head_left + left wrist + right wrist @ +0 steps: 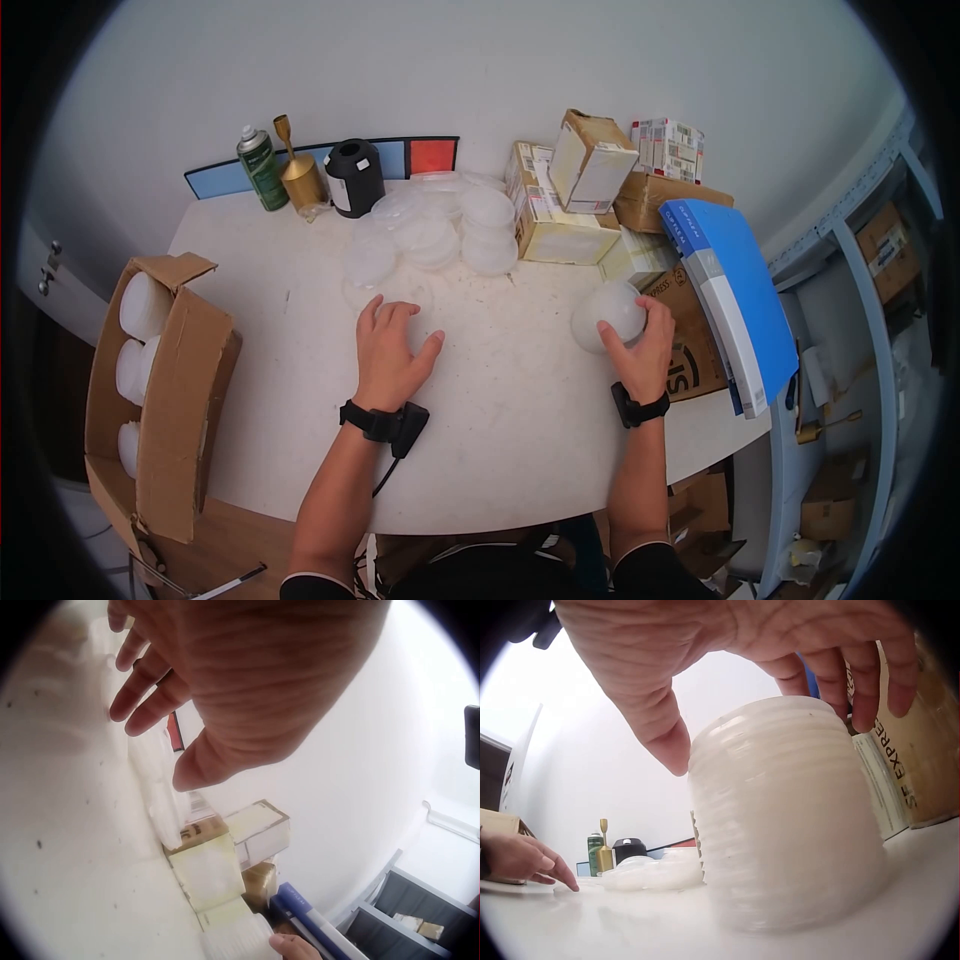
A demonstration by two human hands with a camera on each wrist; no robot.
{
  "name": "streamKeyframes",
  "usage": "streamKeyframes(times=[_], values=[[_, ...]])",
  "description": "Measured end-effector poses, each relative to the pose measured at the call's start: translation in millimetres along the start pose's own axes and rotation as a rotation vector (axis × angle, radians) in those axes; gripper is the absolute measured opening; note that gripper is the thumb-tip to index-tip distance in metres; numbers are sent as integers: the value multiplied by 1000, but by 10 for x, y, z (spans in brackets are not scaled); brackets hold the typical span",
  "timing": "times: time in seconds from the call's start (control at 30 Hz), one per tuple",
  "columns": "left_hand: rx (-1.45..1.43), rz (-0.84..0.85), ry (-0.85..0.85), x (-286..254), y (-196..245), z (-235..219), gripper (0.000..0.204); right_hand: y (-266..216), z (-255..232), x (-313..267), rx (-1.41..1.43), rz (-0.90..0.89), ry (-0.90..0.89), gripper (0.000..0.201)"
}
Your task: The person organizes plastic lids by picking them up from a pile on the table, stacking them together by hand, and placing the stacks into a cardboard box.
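Note:
My right hand (645, 355) is round the top of a tall stack of translucent white round lids (603, 315) at the right of the table. In the right wrist view the stack (787, 817) stands upright, the thumb of the hand (757, 637) on its left side and the fingers at its far right. My left hand (395, 355) hovers low with fingers spread and holds nothing, just in front of loose translucent discs (430, 240). What its fingertips touch is unclear.
An open cardboard box (185, 410) with white stacks stands left. Behind are a spray can (262, 170), a brass holder (300, 180) and a black container (355, 180). Small boxes (570, 232) stand back right, blue binders (735, 300) at the right edge.

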State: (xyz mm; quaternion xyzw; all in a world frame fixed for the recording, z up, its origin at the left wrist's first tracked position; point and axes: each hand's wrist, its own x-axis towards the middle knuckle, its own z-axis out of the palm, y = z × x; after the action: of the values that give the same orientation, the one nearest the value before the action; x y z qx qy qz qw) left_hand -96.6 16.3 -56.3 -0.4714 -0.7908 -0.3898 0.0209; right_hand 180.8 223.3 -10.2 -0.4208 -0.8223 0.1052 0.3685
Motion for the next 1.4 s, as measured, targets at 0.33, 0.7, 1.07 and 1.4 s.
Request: streamKeyframes(times=[0.33, 0.7, 1.07, 1.4], values=[[-17, -88, 83, 13, 43, -76, 51, -46, 12, 3, 34, -75, 60, 67], [194, -92, -3, -43, -31, -29, 86, -752, 105, -265, 304, -365, -78, 52], [161, -130, -74, -26, 17, -87, 90, -811, 205, -348, 350, -433, -266, 44], [111, -56, -117, -71, 16, -58, 63, -820, 190, -353, 379, -430, -287, 41]])
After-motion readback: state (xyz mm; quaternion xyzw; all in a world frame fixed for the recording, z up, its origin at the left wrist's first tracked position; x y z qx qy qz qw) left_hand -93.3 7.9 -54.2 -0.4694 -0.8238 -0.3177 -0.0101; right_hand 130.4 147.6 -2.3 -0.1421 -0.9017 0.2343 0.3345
